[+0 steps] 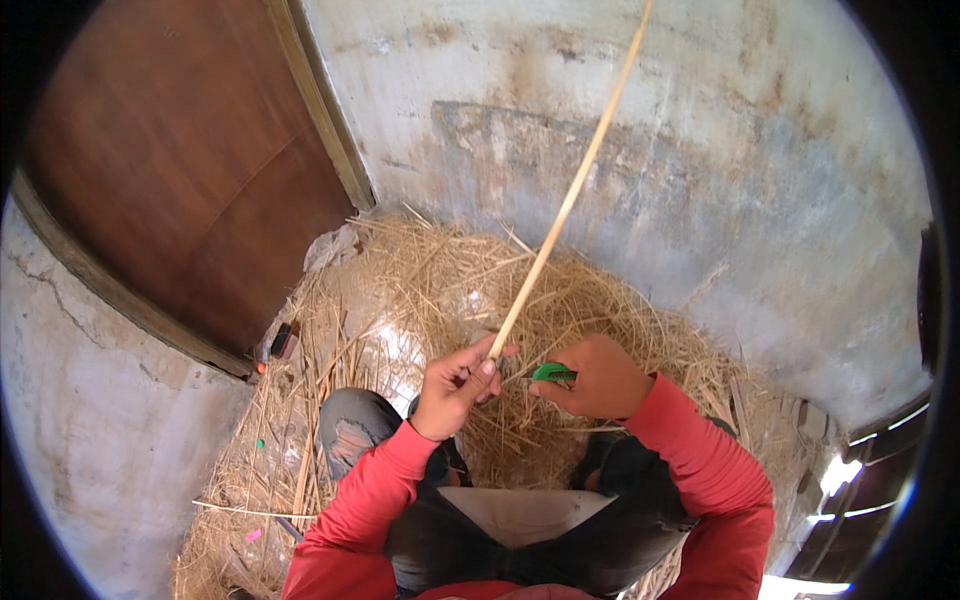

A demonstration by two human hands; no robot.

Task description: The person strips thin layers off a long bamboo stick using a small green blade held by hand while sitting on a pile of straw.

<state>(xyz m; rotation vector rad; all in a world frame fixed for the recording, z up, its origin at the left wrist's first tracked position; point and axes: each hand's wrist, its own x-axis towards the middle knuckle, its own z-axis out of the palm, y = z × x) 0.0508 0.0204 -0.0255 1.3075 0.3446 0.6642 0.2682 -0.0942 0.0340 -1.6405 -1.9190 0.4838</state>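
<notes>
My left hand [456,388] is closed on the lower end of a long, pale bamboo strip [570,195], thumb pressed along it. The strip slants up and to the right, past the top of the view. A short way to the right, my right hand [598,378] is wrapped round a green utility knife [554,373]. Only its green front part with a dark stripe shows; the fingers cover the rest, and I cannot make out the blade. The knife and the strip are apart.
Loose shavings [430,260] and thin strips cover the floor around my feet. A stained, pale wall [680,190] rises ahead, with a brown door [190,170] at the left. Small dark and orange items lie by the door's foot. Bricks [812,420] stand at the right.
</notes>
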